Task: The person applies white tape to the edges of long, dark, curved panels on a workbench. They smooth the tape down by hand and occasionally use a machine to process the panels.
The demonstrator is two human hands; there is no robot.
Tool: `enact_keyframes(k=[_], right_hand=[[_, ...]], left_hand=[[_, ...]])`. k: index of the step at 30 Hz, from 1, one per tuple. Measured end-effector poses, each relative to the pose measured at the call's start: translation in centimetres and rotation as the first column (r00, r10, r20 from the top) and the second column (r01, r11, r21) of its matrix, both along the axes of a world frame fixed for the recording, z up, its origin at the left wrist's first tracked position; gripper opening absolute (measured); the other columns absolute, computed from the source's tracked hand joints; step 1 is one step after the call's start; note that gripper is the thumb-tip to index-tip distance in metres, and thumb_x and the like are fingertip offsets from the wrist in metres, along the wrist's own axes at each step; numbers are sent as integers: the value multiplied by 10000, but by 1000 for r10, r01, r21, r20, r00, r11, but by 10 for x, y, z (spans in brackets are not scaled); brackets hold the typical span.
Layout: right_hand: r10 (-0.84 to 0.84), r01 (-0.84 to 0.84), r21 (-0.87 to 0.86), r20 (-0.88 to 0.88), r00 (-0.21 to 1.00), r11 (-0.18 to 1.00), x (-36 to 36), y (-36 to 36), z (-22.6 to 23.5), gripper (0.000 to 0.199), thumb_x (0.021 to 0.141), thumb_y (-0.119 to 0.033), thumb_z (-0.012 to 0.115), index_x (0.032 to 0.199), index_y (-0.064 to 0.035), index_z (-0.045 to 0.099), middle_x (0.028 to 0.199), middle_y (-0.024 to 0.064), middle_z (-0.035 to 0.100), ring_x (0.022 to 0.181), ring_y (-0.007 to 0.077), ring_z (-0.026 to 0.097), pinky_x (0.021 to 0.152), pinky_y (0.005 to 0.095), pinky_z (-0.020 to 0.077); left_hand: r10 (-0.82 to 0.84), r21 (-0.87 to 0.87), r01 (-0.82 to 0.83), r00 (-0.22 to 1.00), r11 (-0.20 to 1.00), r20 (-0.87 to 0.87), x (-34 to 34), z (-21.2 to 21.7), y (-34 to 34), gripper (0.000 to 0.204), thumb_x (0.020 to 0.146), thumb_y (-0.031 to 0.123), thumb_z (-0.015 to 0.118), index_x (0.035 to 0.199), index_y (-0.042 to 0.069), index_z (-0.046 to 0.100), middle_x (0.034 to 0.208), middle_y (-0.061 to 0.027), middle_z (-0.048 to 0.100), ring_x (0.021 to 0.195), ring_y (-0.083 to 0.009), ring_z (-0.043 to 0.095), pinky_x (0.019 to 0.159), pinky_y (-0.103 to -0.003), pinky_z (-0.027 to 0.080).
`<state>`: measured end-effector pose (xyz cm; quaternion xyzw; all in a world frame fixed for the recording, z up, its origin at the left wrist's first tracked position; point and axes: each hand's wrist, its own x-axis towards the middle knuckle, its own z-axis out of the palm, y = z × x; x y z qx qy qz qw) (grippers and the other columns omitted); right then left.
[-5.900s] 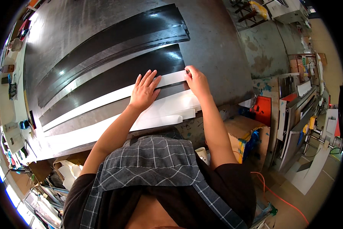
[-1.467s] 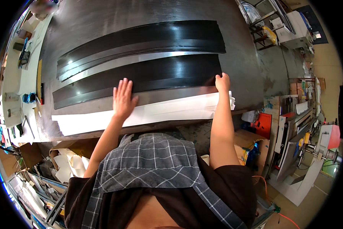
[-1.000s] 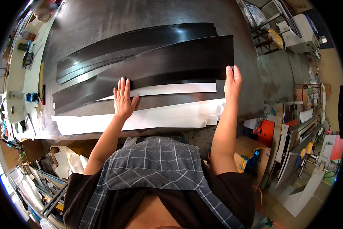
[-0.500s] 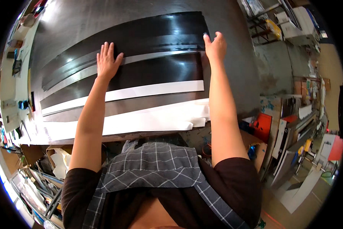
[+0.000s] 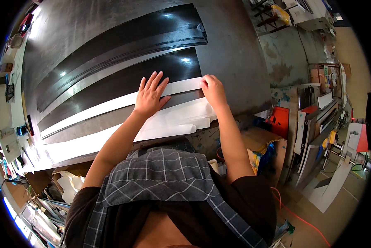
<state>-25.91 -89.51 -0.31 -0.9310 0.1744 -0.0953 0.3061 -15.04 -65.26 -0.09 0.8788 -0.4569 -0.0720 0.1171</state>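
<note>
Long black strips (image 5: 123, 78) lie along a dark metal table (image 5: 235, 53). A narrow white strip (image 5: 90, 111) runs just below the nearest black one. My left hand (image 5: 150, 93) lies flat with spread fingers across the white strip and the black strip's edge. My right hand (image 5: 212, 89) pinches the right end of the white strip with its fingertips. Wider white sheets (image 5: 169, 124) lie nearer the table's front edge, under my forearms.
More black curved strips (image 5: 152, 31) lie farther back on the table. Small tools and clutter (image 5: 5, 78) line the left side. Right of the table stand cardboard boxes (image 5: 259, 144), an orange box (image 5: 282, 122) and shelving (image 5: 317, 107). White scraps (image 5: 67, 184) sit under the front edge.
Both hands have drawn back from the far black strip toward the front. The left hand now rests on the white strip; the right hand has closed on its right end.
</note>
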Motion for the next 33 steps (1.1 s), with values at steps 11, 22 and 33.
enact_keyframes(k=[11, 22, 33], right_hand=[[-21, 21, -5, 36, 999, 1000, 1, 1, -8, 84, 842, -101, 594, 861, -35, 545, 851, 150, 607, 798, 360, 595, 697, 444, 487], [-60, 60, -16, 13, 998, 998, 2, 6, -5, 96, 823, -94, 618, 884, -42, 565, 859, 138, 617, 802, 353, 600, 698, 437, 493], [-66, 66, -74, -3, 998, 995, 13, -1, -1, 63, 801, -63, 626, 836, -25, 590, 828, 154, 642, 787, 351, 616, 688, 422, 496]], left_hand=[[3, 2, -3, 1000, 1000, -15, -2, 2, 0, 596, 919, 450, 527, 1426, 183, 362, 1527, -78, 256, 1424, -262, 200, 1157, -478, 146], [0, -9, -1, 1000, 1000, -14, -2, 1, 2, 600, 922, 458, 519, 1431, 184, 356, 1525, -80, 258, 1427, -261, 193, 1161, -477, 144], [4, -7, -4, 999, 1000, -33, -1, 3, 1, 609, 922, 460, 515, 1439, 186, 347, 1531, -69, 247, 1432, -247, 179, 1167, -466, 128]])
